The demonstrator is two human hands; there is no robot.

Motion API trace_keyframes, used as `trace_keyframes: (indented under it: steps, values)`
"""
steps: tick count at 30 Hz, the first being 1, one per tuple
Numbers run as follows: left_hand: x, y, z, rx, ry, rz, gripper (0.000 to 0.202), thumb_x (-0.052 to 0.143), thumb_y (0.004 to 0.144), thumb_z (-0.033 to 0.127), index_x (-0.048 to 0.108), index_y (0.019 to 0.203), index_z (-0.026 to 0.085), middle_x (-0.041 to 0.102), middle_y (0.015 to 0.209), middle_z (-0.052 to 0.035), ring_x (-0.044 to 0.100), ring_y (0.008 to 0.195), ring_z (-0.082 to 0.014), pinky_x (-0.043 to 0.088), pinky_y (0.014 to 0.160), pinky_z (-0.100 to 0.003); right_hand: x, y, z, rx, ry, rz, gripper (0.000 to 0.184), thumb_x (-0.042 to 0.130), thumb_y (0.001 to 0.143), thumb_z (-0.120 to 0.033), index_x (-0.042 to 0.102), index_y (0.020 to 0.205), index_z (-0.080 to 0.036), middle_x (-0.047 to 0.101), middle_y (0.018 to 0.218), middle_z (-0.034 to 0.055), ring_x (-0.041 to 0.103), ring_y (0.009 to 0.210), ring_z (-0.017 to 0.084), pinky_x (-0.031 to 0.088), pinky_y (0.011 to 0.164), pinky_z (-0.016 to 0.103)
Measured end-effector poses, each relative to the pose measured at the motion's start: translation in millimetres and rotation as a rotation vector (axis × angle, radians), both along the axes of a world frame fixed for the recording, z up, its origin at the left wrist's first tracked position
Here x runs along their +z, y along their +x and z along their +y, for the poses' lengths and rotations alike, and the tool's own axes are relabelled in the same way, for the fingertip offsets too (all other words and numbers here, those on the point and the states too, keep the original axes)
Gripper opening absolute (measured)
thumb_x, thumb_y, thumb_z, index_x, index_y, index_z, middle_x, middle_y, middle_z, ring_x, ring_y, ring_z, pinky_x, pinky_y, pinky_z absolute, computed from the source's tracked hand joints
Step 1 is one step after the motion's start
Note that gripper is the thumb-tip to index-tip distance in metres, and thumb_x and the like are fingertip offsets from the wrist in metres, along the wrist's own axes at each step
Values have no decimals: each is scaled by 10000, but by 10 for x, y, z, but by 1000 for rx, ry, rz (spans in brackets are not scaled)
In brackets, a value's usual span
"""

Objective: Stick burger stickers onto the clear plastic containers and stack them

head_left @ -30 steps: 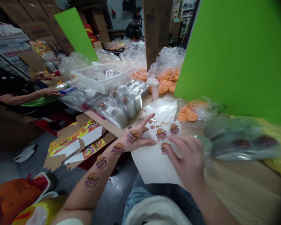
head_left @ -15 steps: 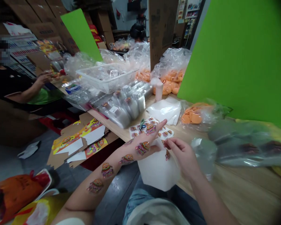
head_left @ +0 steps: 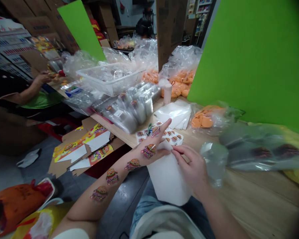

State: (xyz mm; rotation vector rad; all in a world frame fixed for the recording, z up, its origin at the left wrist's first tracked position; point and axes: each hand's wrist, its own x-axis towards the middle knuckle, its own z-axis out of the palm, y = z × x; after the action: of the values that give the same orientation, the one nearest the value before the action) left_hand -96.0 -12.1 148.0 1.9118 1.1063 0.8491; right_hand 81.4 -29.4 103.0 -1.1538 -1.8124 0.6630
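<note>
a: where's the white paper sheet (head_left: 168,176)?

b: hanging past the near edge of the bench (head_left: 259,196), over the lap. the right hand (head_left: 189,166) pinches its top edge between thumb and fingertip, and the left hand (head_left: 151,149) lies across it with the fingers spread, not gripping.

a: what could go wrong?

b: with one pinch taking the weight, the sheet could slip or tear and fall to the floor (head_left: 129,189). a careless sweep of the left hand could also catch the burger sticker sheet (head_left: 161,134) just past its fingertips and drag it toward the edge.

a: anything in the way?

b: a blurred clear plastic bag (head_left: 215,162) sits just beside the right hand and could snag it. behind that, a stack of white sheets (head_left: 174,114) and a bag of orange discs (head_left: 203,121) crowd the far side of the bench.
</note>
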Motion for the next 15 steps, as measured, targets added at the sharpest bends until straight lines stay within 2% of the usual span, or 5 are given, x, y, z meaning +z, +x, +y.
trace_keyframes:
  steps: [5,8,10,12,15]
  values:
    - [-39,-1,-17,-63,-21,79,935,621,743,219,-1,1437,281,49,1525,-63,160,1369,-317,394,1013,-445,-60,36,88,25,-398,183,256,501,829,-410,656,832,-206,640,702,16,562,600,141,445,564,265]
    - [-74,-26,-27,-72,-15,92,924,627,737,194,32,1438,284,70,1524,-71,245,1344,-312,351,1042,-441,-82,150,234,-34,-534,411,294,540,795,-455,644,807,-180,644,718,29,576,643,149,466,611,276]
    - [-105,-37,-34,-80,-15,108,899,614,742,174,54,1438,280,131,1514,-88,340,1300,-300,355,1031,-431,-53,240,339,-239,-404,520,306,540,795,-455,639,845,-169,653,785,54,590,694,167,482,664,313]
    - [-129,-33,-36,-119,-33,159,879,600,750,172,63,1439,269,226,1486,-109,402,1260,-293,364,1015,-425,22,285,401,-494,-59,454,268,532,815,-400,632,917,-173,654,875,80,601,783,195,480,741,364]
    - [-140,-6,-24,-164,-29,244,877,595,757,199,50,1442,257,381,1405,-120,421,1245,-290,359,1009,-427,154,214,378,-444,484,62,193,570,799,-242,635,979,-216,652,997,79,571,988,229,418,907,418]
